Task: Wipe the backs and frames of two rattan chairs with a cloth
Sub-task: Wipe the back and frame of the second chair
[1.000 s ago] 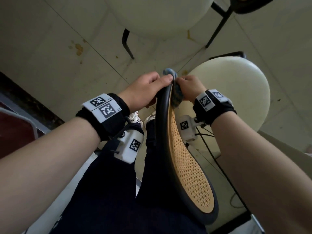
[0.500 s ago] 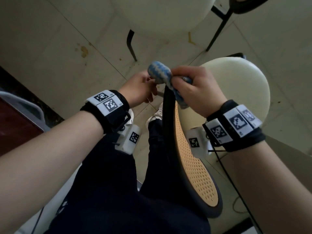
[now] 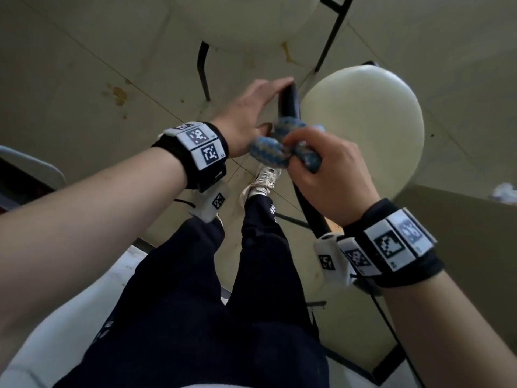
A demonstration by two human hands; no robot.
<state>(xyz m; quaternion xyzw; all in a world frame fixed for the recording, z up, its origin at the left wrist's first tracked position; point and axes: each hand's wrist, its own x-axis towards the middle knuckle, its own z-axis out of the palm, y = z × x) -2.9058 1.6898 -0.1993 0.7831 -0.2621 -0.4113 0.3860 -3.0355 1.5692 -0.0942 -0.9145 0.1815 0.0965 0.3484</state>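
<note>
The cloth (image 3: 282, 147) is a thick knitted rag in blue and pale grey with a small zigzag weave, bunched into rounded folds. The right hand (image 3: 327, 180) grips it, fingers curled round the bundle, and presses it on the upper part of the black frame (image 3: 288, 105) of the near chair's back. One fold bulges out to the left of the frame, another sticks out past the fingers on the right.

The frame is a dark, smooth, curved band seen edge-on; it rises from under the right wrist to a rounded top. A small patch of tan rattan (image 3: 334, 228) shows just beside the frame above the right wristband; the rest of the weave is hidden by the hand and arm.

The left hand (image 3: 246, 113) rests on the top of the frame, fingers nearly straight and laid along its outer edge, the thumb down near the cloth. The two hands are close together, the cloth between them.

The near chair's round cream seat (image 3: 372, 124) lies right of the frame. A second cream seat (image 3: 246, 21) on thin black legs (image 3: 202, 71) stands farther off on the tiled floor (image 3: 84, 65), which carries a few brown stains. Both wrists wear black bands with square marker tags. Dark trousers and a white shoe (image 3: 263, 177) show below the hands.
</note>
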